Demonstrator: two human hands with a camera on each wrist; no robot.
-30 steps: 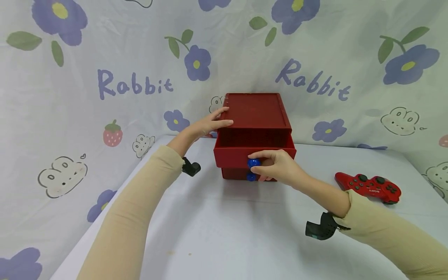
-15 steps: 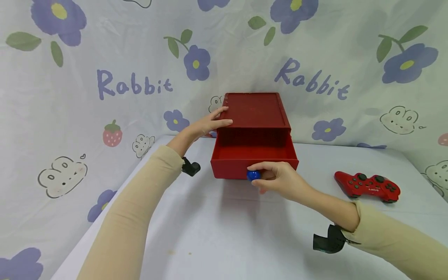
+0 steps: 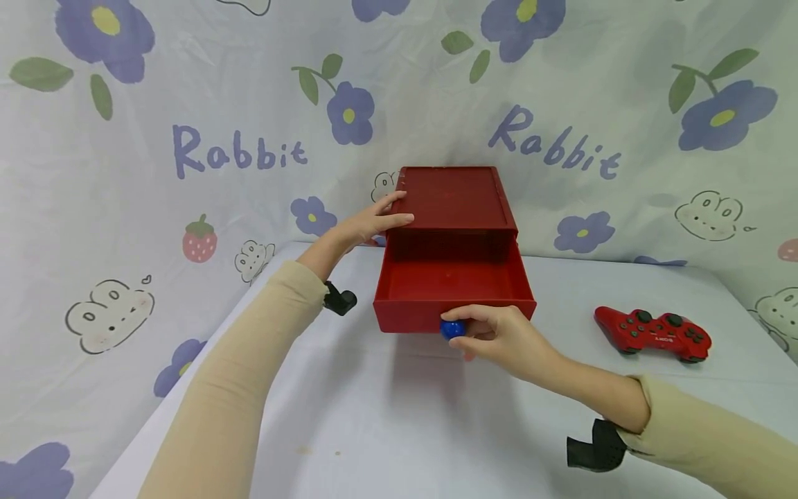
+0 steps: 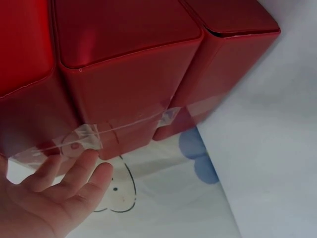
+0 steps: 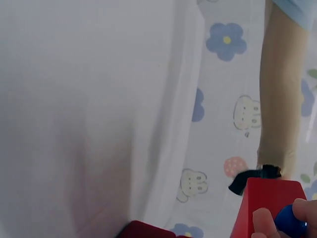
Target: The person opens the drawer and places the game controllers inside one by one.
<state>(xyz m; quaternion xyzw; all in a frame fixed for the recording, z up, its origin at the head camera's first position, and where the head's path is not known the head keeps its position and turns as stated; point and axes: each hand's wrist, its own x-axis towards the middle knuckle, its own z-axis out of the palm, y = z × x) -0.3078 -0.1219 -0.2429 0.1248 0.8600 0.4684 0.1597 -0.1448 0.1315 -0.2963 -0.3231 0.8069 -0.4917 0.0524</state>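
A red drawer box [image 3: 451, 197] stands at the back of the table, its upper drawer [image 3: 449, 277] pulled well out, with a bare red floor inside. At the drawer's front my right hand [image 3: 508, 339] pinches the round blue knob [image 3: 452, 329] between thumb and fingers; the right wrist view also shows the knob [image 5: 290, 221] between fingertips. My left hand [image 3: 374, 220] rests against the box's upper left edge, fingers extended. In the left wrist view the left hand [image 4: 59, 198] has relaxed fingers beside the taped side of the box [image 4: 133, 94]. The lower drawer's knob is hidden.
A red game controller [image 3: 654, 333] lies on the white table [image 3: 374, 416], right of the box. Behind stands a patterned cloth [image 3: 237, 83] with flowers and rabbits. Black cameras [image 3: 339, 298] sit at both wrists.
My right hand has drawn the upper drawer toward me by its knob, exposing more of the inside and covering the lower knob. The left hand has stayed on the box.
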